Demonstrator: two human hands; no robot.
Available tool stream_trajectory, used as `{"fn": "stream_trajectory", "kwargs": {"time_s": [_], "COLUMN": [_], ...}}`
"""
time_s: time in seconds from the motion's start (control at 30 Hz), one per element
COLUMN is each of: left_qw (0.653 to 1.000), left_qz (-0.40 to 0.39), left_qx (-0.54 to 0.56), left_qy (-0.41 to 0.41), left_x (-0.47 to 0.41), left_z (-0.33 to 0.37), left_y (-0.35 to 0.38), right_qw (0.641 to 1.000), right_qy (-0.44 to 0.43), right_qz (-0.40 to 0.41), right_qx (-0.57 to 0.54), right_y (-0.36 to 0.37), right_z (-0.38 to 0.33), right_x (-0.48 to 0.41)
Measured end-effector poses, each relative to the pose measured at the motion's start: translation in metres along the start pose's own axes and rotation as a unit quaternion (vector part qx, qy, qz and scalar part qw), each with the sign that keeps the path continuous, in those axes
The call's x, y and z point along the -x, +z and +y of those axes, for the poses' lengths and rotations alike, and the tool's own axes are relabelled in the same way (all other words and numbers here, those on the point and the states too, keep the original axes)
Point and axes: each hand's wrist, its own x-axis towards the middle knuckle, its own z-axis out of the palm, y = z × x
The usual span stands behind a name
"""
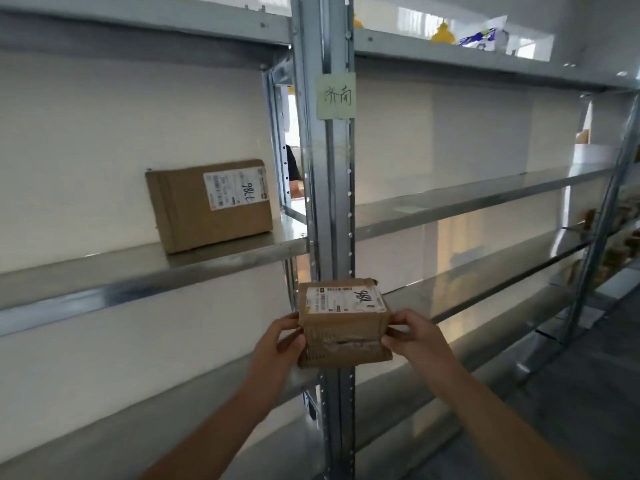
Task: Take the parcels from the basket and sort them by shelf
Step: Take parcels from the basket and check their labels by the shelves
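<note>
Pinched at its side edges by left hand (277, 341) and right hand (412, 336), the parcel (344, 320) hangs before the post (325, 168), label (346, 299) up, probably for reading. A like-marked box (207, 204) stands at the shelf's (104, 282) right end.

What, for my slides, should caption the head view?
Left hand and right hand hold a small parcel before steel shelving.

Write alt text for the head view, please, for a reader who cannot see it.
A left hand and right hand hold a small parcel by its ends before a metal upright bearing a green note. A bigger parcel stands on the shelf to the left.
</note>
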Motion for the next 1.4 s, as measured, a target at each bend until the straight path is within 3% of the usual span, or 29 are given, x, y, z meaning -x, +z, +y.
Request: {"fn": "stream_trajectory", "kwargs": {"time_s": [0.27, 0.37, 0.47, 0.6, 0.73, 0.9, 1.13, 1.4], "left_qw": [0.998, 0.992, 0.989, 0.984, 0.968, 0.929, 0.854, 0.788], "left_qz": [0.03, 0.072, 0.124, 0.18, 0.247, 0.36, 0.507, 0.602], "left_qx": [0.056, 0.098, 0.072, 0.014, -0.044, -0.092, -0.121, -0.126], "left_qy": [-0.002, -0.011, -0.022, -0.015, -0.004, -0.004, -0.014, -0.032], "left_x": [0.037, 0.064, 0.101, 0.153, 0.198, 0.26, 0.356, 0.427], "left_z": [-0.006, -0.013, -0.013, -0.005, 0.01, 0.024, 0.04, 0.049], "left_y": [-0.085, -0.125, -0.173, -0.241, -0.311, -0.38, -0.445, -0.498], "right_qw": [0.995, 0.989, 0.968, 0.979, 0.964, 0.925, 0.896, 0.844], "right_qy": [-0.005, 0.003, 0.049, 0.027, -0.009, -0.001, -0.021, 0.0], "right_qz": [-0.102, -0.116, -0.118, -0.178, -0.261, -0.361, -0.44, -0.527], "right_qx": [0.0, -0.09, -0.214, -0.099, -0.048, -0.116, -0.062, -0.101], "right_y": [0.068, 0.112, 0.172, 0.249, 0.314, 0.388, 0.477, 0.57], "right_z": [-0.029, -0.043, -0.059, -0.085, -0.109, -0.136, -0.163, -0.186], "right_x": [0.005, 0.021, 0.045, 0.077, 0.106, 0.152, 0.227, 0.289]}}
